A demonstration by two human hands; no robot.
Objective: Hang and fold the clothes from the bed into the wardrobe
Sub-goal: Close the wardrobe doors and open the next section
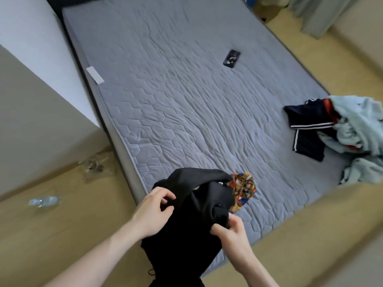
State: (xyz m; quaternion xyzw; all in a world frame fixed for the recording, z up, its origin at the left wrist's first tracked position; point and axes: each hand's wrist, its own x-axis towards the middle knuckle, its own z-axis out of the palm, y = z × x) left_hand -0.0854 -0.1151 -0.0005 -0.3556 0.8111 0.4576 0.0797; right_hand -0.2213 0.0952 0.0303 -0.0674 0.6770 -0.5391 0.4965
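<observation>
A black garment (192, 220) hangs between my two hands over the near corner of the bed (176, 100). My left hand (153, 212) grips its upper left edge with curled fingers. My right hand (230, 233) pinches a fold on its right side. Behind the black cloth a small colourful patterned piece (244, 189) lies on the mattress. At the right edge of the bed sits a pile with a navy white-striped garment (306, 129) and pale blue cloth (360, 131).
A dark phone (231, 58) lies in the middle of the grey quilted mattress. A white tag (95, 75) sticks out at its left edge. On the tan floor to the left lie a plastic bottle (44, 200) and clear wrapping (95, 164). Curtains (317, 15) hang at top right.
</observation>
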